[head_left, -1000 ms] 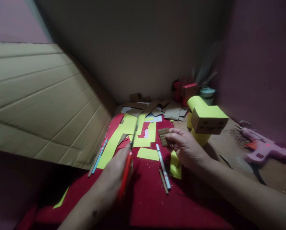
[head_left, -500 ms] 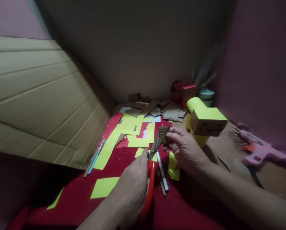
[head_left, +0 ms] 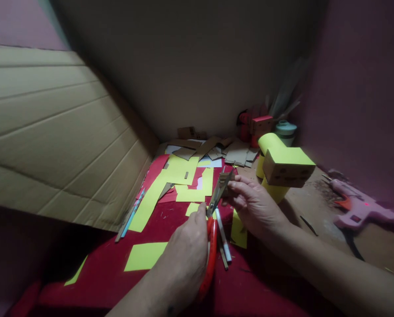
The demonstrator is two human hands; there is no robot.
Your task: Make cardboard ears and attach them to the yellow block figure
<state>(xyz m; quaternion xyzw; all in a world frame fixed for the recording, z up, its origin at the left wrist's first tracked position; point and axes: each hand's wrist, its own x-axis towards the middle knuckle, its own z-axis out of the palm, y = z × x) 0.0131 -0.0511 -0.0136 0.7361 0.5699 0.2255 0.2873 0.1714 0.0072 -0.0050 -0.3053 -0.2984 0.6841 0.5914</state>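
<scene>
My left hand (head_left: 186, 251) is closed round the red handles of the scissors (head_left: 211, 259), whose blades point up and away. Between thumb and fingers, my right hand (head_left: 251, 204) pinches a small brown cardboard piece (head_left: 223, 178). The blades lie across that piece, close to my right fingertips. Below the hands, a white stick (head_left: 223, 237) and a thin brown strip rest on the red cloth (head_left: 236, 286). Right of my right hand stands a yellow paper figure with a cardboard box head (head_left: 289, 169).
A pink glue gun (head_left: 365, 204) lies at the right. Yellow sheets (head_left: 145, 256) and cardboard scraps (head_left: 238, 153) cover parts of the cloth. A large cardboard panel (head_left: 58, 136) leans at the left. A red figure (head_left: 262, 127) and a teal-lidded container (head_left: 285, 128) stand behind.
The scissors and my left hand have shifted slightly right, and the blades look closer together over the cardboard piece. My right hand has barely moved.
</scene>
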